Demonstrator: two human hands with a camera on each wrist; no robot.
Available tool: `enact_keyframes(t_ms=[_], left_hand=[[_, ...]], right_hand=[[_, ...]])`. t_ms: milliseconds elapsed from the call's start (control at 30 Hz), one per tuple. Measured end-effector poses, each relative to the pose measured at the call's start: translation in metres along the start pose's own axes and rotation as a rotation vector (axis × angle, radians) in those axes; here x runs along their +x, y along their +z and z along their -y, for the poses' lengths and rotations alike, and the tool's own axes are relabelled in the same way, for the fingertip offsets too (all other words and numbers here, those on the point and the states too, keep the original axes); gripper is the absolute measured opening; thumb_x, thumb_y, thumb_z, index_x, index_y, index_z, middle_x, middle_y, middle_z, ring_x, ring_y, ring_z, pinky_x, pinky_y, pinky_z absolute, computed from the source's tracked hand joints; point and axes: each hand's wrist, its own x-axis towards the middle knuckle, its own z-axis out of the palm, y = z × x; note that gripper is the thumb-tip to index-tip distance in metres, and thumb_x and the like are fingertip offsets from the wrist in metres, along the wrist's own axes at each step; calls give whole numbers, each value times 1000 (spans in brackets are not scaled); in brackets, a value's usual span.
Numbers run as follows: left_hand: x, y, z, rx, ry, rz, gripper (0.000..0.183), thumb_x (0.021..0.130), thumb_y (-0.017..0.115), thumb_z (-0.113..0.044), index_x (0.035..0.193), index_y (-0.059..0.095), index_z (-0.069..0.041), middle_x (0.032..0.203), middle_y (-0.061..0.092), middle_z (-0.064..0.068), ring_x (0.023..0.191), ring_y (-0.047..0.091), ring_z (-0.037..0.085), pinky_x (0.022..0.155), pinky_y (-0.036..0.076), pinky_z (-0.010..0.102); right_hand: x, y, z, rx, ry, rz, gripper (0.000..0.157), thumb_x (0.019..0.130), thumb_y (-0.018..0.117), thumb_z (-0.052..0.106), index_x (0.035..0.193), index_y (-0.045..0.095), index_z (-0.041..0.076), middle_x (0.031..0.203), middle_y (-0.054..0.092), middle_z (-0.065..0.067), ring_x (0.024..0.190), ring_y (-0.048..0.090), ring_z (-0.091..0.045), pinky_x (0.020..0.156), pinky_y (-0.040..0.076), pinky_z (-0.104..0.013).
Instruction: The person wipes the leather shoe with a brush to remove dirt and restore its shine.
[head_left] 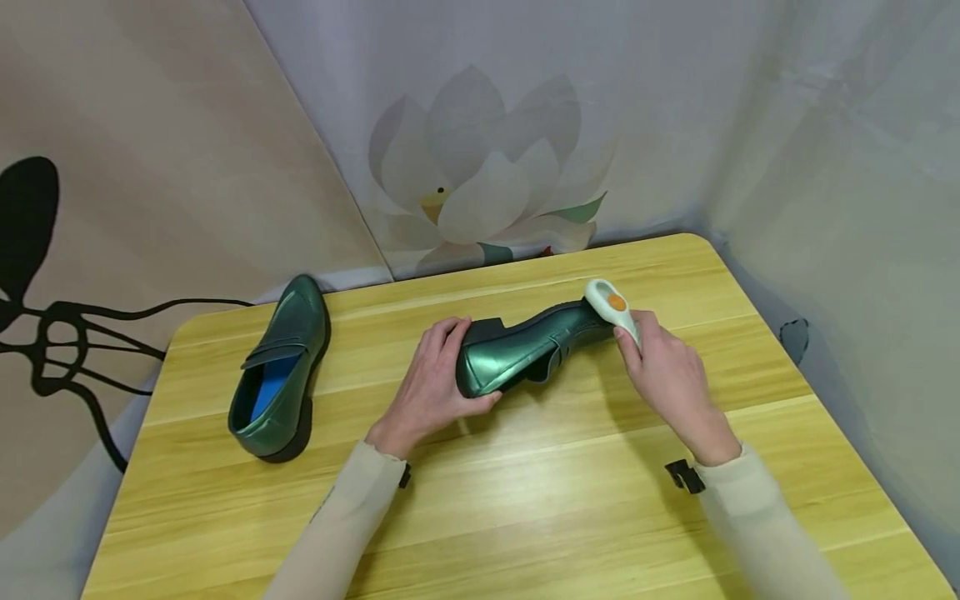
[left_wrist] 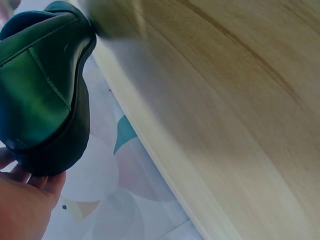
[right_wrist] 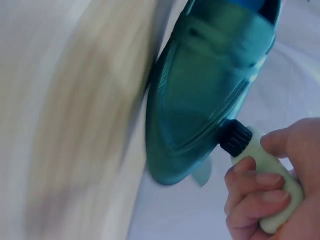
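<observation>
A dark green loafer [head_left: 501,358] lies tipped on its side above the table, its toe pointing right. My left hand [head_left: 429,385] grips its heel end, and in the left wrist view the fingers [left_wrist: 52,186] curl under the black heel. In my right hand [head_left: 670,371] is a small brush [head_left: 602,298] with a pale handle and an orange spot. The right wrist view shows its dark bristles [right_wrist: 235,137] against the edge of the loafer's toe part. A matching green loafer [head_left: 281,417] with a blue insole stands upright at the left.
The wooden table [head_left: 525,517] has rounded far corners. Behind it hangs a pale curtain [head_left: 645,125] with a printed flower. A black printed shape [head_left: 60,346] marks the backdrop at the left. Black straps [head_left: 684,476] sit at the wrists.
</observation>
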Motion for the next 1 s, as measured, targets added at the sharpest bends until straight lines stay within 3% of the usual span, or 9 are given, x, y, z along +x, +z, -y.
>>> enact_keyframes(t_ms=[400,700,833,1000], left_hand=[[-1,-1,0,-11,-30,18,106,73,87,-52,153,42,0,148,43,17,128,45,34,105,45,51],[-2,0,1,-28,-70,42,109,72,89,-50,156,39,-1,150,41,17,130,45,34,107,46,51],[-2,0,1,-30,-78,47,109,73,90,-49,156,39,-1,150,41,17,131,44,34,107,45,51],[-2,0,-1,-27,-75,44,110,72,89,-51,156,39,-1,150,41,18,130,45,34,107,46,51]], right_hand=[[-8,-2,-42,92,216,116,58,113,37,35,139,45,-16,67,52,-11,49,45,-23,43,36,-36],[-15,2,-59,157,314,195,65,113,26,40,143,39,-17,72,52,-13,52,46,-24,44,38,-37],[-11,0,-54,177,311,190,67,113,26,43,145,38,-15,73,50,-12,52,45,-24,44,38,-37],[-3,-3,-27,156,238,156,62,114,30,38,143,39,-16,71,52,-12,52,47,-24,46,37,-38]])
